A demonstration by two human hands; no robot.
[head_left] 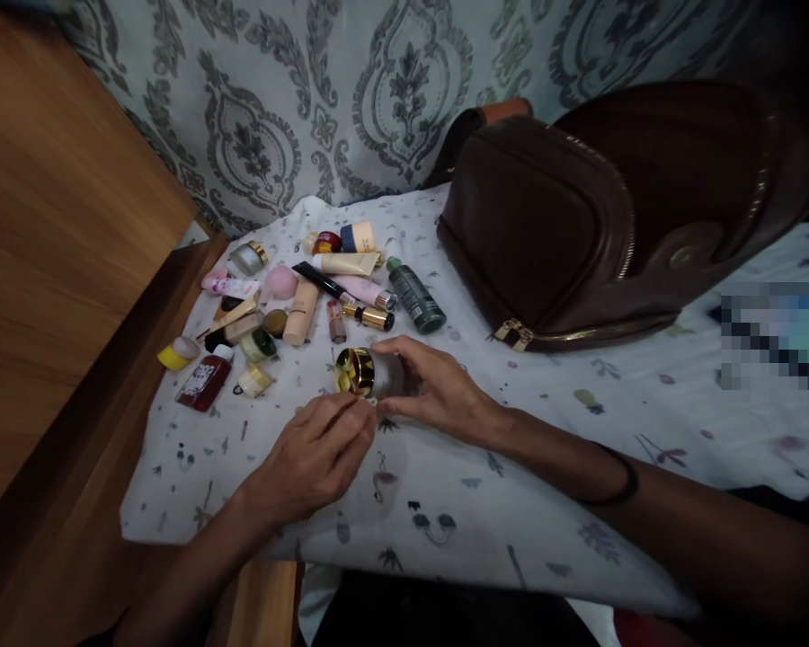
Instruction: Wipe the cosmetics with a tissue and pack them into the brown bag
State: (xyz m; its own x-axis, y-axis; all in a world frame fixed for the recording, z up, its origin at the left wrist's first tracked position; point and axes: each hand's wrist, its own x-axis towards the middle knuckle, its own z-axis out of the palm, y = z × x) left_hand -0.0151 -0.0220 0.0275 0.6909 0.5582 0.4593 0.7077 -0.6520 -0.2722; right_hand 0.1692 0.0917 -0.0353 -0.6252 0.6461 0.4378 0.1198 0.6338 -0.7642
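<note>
The small jar (370,373) with the gold rim lies tipped on its side on the printed cloth (445,503), near the middle of the cloth and just below the scatter of cosmetics (297,296). The right hand (438,391) is clamped on its frosted body, thumb and fingers wrapped from the far side, wrist low on the cloth and forearm running in from the right edge, a dark band (624,481) at the wrist. The left hand (316,454) sits just in front of the jar's open mouth, fingers curled together with the tips pinched at the gold rim; whether they grip anything small I cannot tell.

To handle this well, the right hand should keep the jar steady and not let it roll, as the round body would slip easily on soft cloth. The left fingertips should work at the rim gently, since the yellowish contents showing in the mouth could spill while the jar is tilted. The brown zip bag (566,234) stands well apart, toward the far right.
</note>
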